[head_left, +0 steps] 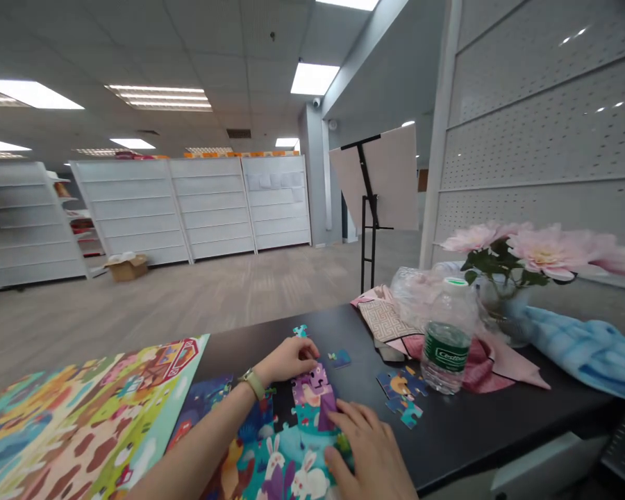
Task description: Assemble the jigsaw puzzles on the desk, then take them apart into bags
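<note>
A partly joined colourful jigsaw puzzle (286,455) with rabbits lies on the dark table (473,430) in front of me. My left hand (289,360), with a watch on its wrist, rests its curled fingers on the top edge of a purple puzzle piece (312,385). My right hand (367,444) lies on the puzzle's right side, fingers pressing a purple piece (327,411) against the joined part. Loose pieces lie nearby: one (339,358) past my left hand, a teal one (301,330) further back, several (402,394) to the right.
A large printed picture sheet (83,410) covers the table's left end. A plastic water bottle (445,340) stands at the right, beside patterned cloths (390,319), a vase of pink flowers (515,264) and a blue towel (578,347). Beyond stand an easel (369,208) and white shelving (203,208).
</note>
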### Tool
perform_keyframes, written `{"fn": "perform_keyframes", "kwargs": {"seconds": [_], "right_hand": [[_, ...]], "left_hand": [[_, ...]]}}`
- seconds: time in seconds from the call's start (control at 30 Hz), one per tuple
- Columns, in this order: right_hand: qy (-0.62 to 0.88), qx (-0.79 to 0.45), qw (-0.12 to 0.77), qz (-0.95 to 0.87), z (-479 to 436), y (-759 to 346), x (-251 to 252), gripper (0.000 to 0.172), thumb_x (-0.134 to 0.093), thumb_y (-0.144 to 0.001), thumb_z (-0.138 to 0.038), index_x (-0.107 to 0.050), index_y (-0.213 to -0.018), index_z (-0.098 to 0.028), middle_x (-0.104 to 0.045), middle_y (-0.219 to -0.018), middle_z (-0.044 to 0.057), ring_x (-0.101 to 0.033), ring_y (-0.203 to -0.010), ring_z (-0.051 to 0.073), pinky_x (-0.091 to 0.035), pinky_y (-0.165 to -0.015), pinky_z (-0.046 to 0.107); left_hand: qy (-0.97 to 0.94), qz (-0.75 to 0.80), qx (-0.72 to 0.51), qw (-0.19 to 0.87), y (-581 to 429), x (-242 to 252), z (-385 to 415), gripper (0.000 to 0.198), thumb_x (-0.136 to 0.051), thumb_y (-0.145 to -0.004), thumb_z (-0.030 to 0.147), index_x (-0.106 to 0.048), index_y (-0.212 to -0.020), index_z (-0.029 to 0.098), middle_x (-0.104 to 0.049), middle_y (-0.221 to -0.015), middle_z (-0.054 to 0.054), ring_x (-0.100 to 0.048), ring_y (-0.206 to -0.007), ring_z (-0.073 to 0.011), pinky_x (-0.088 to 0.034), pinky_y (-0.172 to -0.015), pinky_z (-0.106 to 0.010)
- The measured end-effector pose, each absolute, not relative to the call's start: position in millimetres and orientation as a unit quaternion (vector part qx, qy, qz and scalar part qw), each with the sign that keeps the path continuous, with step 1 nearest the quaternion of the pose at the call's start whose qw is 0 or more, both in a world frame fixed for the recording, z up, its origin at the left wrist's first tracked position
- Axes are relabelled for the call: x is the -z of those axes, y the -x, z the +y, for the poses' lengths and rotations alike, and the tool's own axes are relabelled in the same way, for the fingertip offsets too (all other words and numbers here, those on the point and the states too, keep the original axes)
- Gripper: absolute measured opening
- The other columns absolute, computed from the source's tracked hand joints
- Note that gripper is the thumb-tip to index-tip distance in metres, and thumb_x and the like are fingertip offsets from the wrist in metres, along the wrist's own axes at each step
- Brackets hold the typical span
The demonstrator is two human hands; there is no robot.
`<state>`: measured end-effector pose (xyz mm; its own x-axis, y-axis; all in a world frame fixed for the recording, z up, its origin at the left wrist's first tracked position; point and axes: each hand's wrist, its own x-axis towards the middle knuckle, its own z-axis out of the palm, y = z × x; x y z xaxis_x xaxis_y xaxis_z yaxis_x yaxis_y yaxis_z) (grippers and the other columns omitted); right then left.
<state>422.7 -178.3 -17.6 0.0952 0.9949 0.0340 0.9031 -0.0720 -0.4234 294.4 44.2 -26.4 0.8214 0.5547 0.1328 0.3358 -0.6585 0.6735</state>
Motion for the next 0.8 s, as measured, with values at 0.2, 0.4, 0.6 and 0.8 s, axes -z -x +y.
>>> {"fn": "perform_keyframes", "kwargs": {"seconds": [0.2, 0.4, 0.6, 0.8], "right_hand": [[0.724, -0.127, 0.169, -0.657, -176, -423, 24, 0.048, -0.048, -0.089, -0.038, -0.062, -0.133, -0.026, -0.053, -0.147, 0.005, -0.044, -0.136, 0.031, -0.039, -0.107, 0.047], [0.725, -0.125, 0.168, -0.656, -174, -423, 28, 0.047, -0.047, -0.09, -0.04, -0.062, -0.132, -0.027, -0.052, -0.147, 0.004, -0.044, -0.136, 0.032, -0.039, -0.107, 0.048], [0.725, -0.123, 0.167, -0.656, -175, -423, 28, 0.047, -0.048, -0.089, -0.041, -0.063, -0.131, -0.026, -0.053, -0.146, 0.005, -0.045, -0.136, 0.032, -0.04, -0.107, 0.048], [0.724, -0.132, 0.19, -0.65, -174, -424, 26, 0.045, -0.053, -0.086, -0.036, -0.065, -0.128, -0.027, -0.056, -0.143, 0.005, -0.047, -0.134, 0.033, -0.041, -0.105, 0.048]], "left_hand": [[-0.903, 0.245, -0.205, 0.288, -297, 32, 39, 0.018, -0.063, -0.082, 0.027, -0.071, -0.095, 0.018, -0.07, -0.081, -0.001, -0.064, -0.074, -0.0152, -0.048, -0.071, -0.023], [-0.911, 0.253, -0.208, 0.251, -297, 32, 40, 0.016, -0.065, -0.08, 0.026, -0.072, -0.091, 0.017, -0.069, -0.078, -0.001, -0.062, -0.071, -0.0155, -0.047, -0.067, -0.023], [-0.923, 0.239, -0.212, 0.213, -296, 27, 34, 0.014, -0.069, -0.077, 0.023, -0.071, -0.089, 0.019, -0.069, -0.091, -0.003, -0.062, -0.084, -0.0188, -0.046, -0.082, -0.028], [-0.945, 0.188, -0.168, 0.21, -295, 18, 32, 0.015, -0.067, -0.071, 0.012, -0.074, -0.081, 0.02, -0.07, -0.087, -0.002, -0.063, -0.085, -0.0181, -0.046, -0.083, -0.026]]}}
